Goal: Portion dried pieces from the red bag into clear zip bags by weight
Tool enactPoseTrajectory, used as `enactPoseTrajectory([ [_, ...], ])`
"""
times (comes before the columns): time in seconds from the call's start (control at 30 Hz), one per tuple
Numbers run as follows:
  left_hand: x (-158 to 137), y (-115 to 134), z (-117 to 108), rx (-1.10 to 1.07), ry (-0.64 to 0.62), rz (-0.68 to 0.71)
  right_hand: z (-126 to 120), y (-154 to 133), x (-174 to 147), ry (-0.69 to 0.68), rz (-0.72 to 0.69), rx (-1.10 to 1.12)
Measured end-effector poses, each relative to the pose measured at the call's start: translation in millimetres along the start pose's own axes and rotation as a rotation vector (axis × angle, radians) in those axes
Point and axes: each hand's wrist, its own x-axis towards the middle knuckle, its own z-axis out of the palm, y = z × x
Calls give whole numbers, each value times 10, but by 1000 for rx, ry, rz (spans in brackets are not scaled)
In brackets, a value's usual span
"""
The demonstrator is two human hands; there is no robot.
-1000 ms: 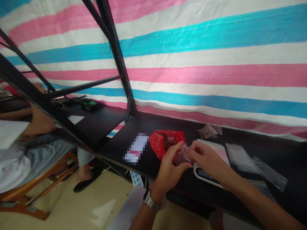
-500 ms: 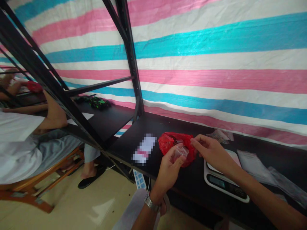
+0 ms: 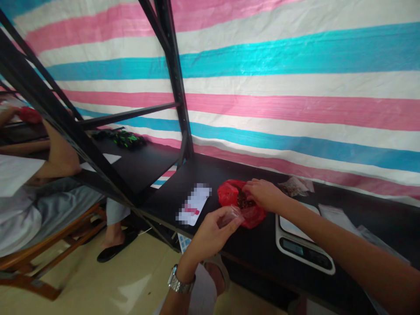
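Note:
My left hand (image 3: pixel 215 232), a metal watch on its wrist, pinches a small clear plastic bag (image 3: pixel 233 215) at the near side of the red plastic bag (image 3: pixel 228 192). Small brown pieces (image 3: pixel 243 202) lie inside the opened red bag. My right hand (image 3: pixel 267 192) reaches over the far right rim, its fingers bent together and dipping in among the pieces. The fingertips are hidden, so I cannot make out what they grip. Beneath my right forearm sits a white digital scale (image 3: pixel 305 249), its display too small to read.
Behind the scale lies a clear bag of small pieces (image 3: pixel 297 187), with flat clear bags (image 3: pixel 337 216) to the right. A blurred-out white and pink item (image 3: pixel 195 205) lies left on the black table (image 3: pixel 203 168). A seated person (image 3: pixel 22 210) is beyond the black metal frame (image 3: pixel 179 87).
My right hand has moved from the red bag's right edge into it. My left hand has lowered and shifted left with the small clear bag. The view has turned slightly right.

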Motion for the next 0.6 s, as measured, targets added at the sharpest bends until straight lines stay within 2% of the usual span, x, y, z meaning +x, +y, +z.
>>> enactPoseTrajectory([
  [0.13,41,-12,-31,11,15,44,-27,15,24,-21,-51,-47],
  [0.3,154,-98,25,-104,92,79,-49,-2,40,4,-59,-147],
  [0.37,177,-120,36,-146,123,82,-21,-10,41,-9,-61,-103],
  [0.47,211,-162,62,-287,178,71,59,-16,45,-8,-27,30],
  [0.6,273,-215,128,-614,292,40,134,-38,43,27,3,130],
])
